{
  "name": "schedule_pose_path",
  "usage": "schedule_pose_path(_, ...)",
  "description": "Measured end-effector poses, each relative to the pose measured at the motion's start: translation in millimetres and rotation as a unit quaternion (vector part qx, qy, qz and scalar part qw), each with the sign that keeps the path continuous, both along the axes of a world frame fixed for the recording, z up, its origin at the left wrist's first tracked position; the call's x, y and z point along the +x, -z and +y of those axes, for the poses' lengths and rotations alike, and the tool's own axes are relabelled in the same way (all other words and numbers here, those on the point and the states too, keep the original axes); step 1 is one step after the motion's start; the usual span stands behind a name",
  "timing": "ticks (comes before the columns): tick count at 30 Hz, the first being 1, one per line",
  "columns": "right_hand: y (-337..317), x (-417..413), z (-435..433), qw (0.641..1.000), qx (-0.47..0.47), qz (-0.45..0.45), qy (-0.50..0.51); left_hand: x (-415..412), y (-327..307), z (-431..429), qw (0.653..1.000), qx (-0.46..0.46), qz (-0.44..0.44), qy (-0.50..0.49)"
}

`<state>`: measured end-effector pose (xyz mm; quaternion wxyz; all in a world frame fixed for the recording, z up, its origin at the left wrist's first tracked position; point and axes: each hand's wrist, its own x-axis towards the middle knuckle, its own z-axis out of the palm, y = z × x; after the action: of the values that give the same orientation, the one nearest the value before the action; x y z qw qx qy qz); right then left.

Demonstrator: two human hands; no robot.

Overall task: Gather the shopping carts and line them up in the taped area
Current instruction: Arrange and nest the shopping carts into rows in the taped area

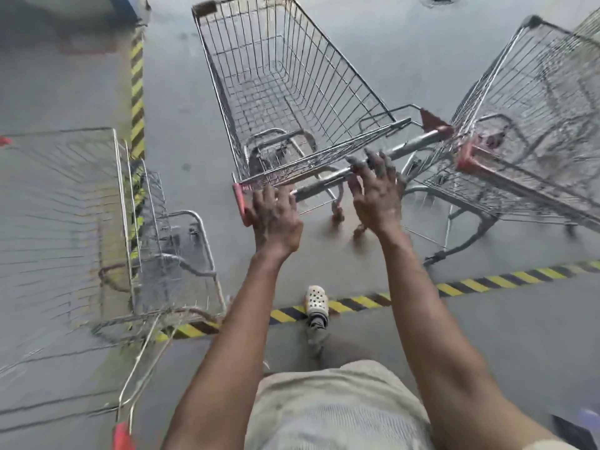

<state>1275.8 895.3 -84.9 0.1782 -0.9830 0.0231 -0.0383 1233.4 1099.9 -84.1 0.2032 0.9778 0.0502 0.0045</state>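
An empty wire shopping cart (285,92) stands in front of me inside the yellow-and-black floor tape (470,284). Its grey handle bar (412,142) with red end caps runs slanted across the middle. My left hand (276,219) grips the bar near its left red cap. With fingers straight and spread, my right hand (376,190) lies over the bar further right. A second cart (535,125) stands tilted close on the right, its red-capped handle near the first cart's handle. A third cart (81,222) is at the left, blurred.
Another strip of hazard tape (137,92) runs away from me at the left, partly behind the left cart. My foot in a pale perforated clog (316,300) is on the near tape line. The floor is grey concrete, with a drain cover (438,0) far ahead.
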Motion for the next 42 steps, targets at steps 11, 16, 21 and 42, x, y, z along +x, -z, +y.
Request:
schedule_pose_path(11, 13, 96, 41, 0.995, 0.069, -0.032, -0.066, 96, -4, 68, 0.998, 0.001, 0.056, -0.019)
schedule_pose_path(16, 7, 151, 75, 0.991, 0.107, 0.001, -0.075, 154, -15, 99, 0.995, -0.007, 0.089, -0.051)
schedule_pose_path(21, -6, 168, 84, 0.996, 0.019, 0.038, -0.085, 164, -19, 109, 0.995, -0.017, 0.085, -0.052)
schedule_pose_path(42, -25, -114, 90, 0.98, -0.017, 0.095, -0.172, -134, -41, 145, 0.991, -0.11, 0.064, -0.052)
